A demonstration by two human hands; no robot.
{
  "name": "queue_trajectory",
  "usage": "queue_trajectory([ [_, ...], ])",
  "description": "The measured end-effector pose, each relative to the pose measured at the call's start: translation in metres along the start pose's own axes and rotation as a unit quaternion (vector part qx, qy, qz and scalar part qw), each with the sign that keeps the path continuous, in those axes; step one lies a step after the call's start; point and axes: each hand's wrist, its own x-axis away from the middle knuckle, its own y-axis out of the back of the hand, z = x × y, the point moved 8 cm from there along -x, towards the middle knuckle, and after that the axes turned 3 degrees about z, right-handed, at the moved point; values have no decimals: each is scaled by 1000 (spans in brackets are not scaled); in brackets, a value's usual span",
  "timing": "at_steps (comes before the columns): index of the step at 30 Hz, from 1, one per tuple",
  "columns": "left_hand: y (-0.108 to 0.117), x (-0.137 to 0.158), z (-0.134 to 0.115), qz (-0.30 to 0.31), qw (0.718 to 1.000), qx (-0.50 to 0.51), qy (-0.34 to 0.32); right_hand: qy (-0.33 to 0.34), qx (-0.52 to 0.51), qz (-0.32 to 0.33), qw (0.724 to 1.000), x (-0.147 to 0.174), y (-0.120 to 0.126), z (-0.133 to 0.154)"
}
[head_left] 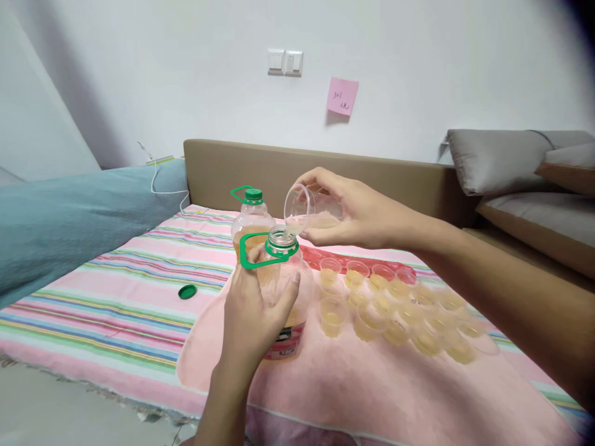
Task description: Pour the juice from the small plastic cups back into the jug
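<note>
The right hand (360, 207) pinches a clear plastic cup (312, 212) between thumb and fingers, tipping it sideways so its rim sits at the uncapped neck of a large clear bottle (302, 310). The left hand (253, 316) curls around the bottle's side, thumb toward the front, beside its green handle (243, 252). This bottle stands on a pink cloth (214, 347), toward the cloth's left edge. Just behind it is a second bottle (251, 222), capped in green and holding amber liquid. Cups of yellow liquid (383, 301) stand in rows toward the cloth's right edge, with a red strip (320, 255) behind them. A loose green cap (187, 292) lies on the striped sheet (116, 288), outside the cloth's left edge.
</note>
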Motion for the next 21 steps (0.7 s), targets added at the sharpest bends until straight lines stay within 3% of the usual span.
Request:
queue_trajectory([
  [21,-1,0,-2,-3,1000,-9,-1,37,53,35,997,-5,0,13],
])
